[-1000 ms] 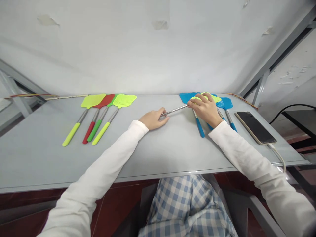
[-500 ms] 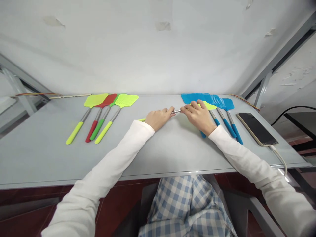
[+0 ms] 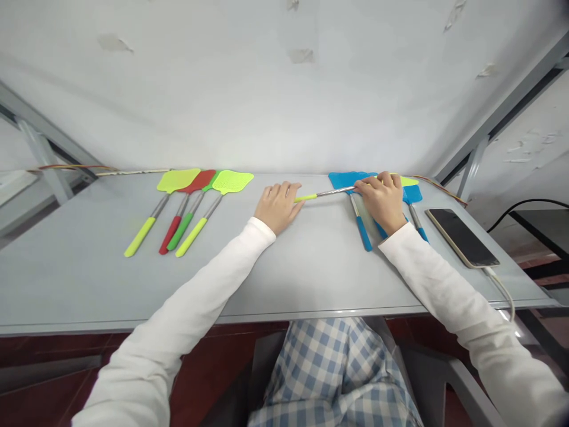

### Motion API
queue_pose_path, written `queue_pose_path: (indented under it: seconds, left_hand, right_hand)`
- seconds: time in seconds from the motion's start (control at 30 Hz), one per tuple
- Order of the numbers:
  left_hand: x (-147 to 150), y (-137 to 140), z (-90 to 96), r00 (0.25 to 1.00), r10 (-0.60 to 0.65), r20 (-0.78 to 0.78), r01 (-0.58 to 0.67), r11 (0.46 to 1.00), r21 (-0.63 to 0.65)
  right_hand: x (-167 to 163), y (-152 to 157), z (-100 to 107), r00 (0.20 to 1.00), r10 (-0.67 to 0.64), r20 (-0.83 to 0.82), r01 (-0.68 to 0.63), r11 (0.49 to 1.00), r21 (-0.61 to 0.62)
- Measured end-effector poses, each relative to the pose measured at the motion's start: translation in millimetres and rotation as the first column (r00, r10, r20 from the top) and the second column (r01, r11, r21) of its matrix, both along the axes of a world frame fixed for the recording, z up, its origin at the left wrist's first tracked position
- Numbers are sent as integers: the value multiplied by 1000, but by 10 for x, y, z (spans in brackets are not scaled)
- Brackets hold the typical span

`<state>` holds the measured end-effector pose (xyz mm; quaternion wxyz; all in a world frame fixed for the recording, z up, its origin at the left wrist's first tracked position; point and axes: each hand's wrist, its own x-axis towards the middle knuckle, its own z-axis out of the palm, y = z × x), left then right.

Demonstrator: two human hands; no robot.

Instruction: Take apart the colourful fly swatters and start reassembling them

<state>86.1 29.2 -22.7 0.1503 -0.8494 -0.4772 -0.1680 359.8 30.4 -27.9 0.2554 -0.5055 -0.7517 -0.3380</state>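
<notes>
A yellow-green fly swatter (image 3: 334, 191) with a thin metal rod is held roughly level between my two hands. My left hand (image 3: 278, 207) closes round the end of its yellow-green handle. Toward the other end, my right hand (image 3: 383, 201) grips near the head, part of which shows beyond the fingers. Under and around my right hand lie several blue fly swatters (image 3: 363, 232), partly covered. Off to the left rest a red fly swatter (image 3: 169, 235), a green fly swatter (image 3: 181, 231) and two yellow-green ones, including the outer fly swatter (image 3: 140, 237).
A phone (image 3: 462, 237) with a white cable lies on the grey table (image 3: 284, 279) at the right. Behind stands a white wall (image 3: 213, 89), with thin wires along the table's back edge. Metal frame bars (image 3: 473, 169) rise at both sides.
My hands have moved apart: the left slid from the rod onto the handle, the right shifted rightward. More rod and handle show between them. The camera view has shifted slightly.
</notes>
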Motion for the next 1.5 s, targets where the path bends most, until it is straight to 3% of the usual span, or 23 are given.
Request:
queue_pose_path:
  seconds: [0.23, 0.5, 0.9, 1.03, 1.13, 1.2, 1.27, 1.37, 1.5]
  left_hand:
    - [82, -27, -27, 999, 1, -35, -3, 997, -76]
    - [177, -109, -82, 998, -57, -23, 57, 998, 12]
    - [175, 32, -81, 997, -43, -71, 40, 998, -43]
    - [-11, 64, -27, 1000, 9, -23, -10, 998, -63]
    - [-363, 124, 24, 976, 209, 61, -208, 978, -31]
    - [-555, 159, 38, 946, 302, 122, -305, 952, 8]
    - [-615, 172, 28, 954, 277, 119, -280, 960, 9]
    - [-489, 141, -20, 980, 166, 105, -168, 986, 4]
    - [-298, 80, -97, 994, 77, 82, -77, 997, -9]
  right_hand:
    - [-292, -122, 0, 997, 39, 69, -37, 999, -36]
    - [-683, -264, -60, 988, 95, 123, -87, 994, -72]
    - [-623, -180, -50, 973, 131, 187, -120, 990, -69]
    - [-379, -90, -8, 988, 96, 123, -83, 991, -105]
    - [84, 5, 74, 990, -128, -50, 128, 992, -15]
    - [285, 36, 113, 979, -182, -90, 181, 983, -11]
    - [260, 28, 124, 997, -77, -24, 76, 996, -50]
    - [-100, -39, 110, 995, 71, 72, -65, 995, -80]
    - [-495, -139, 74, 957, 247, 154, -219, 959, -178]
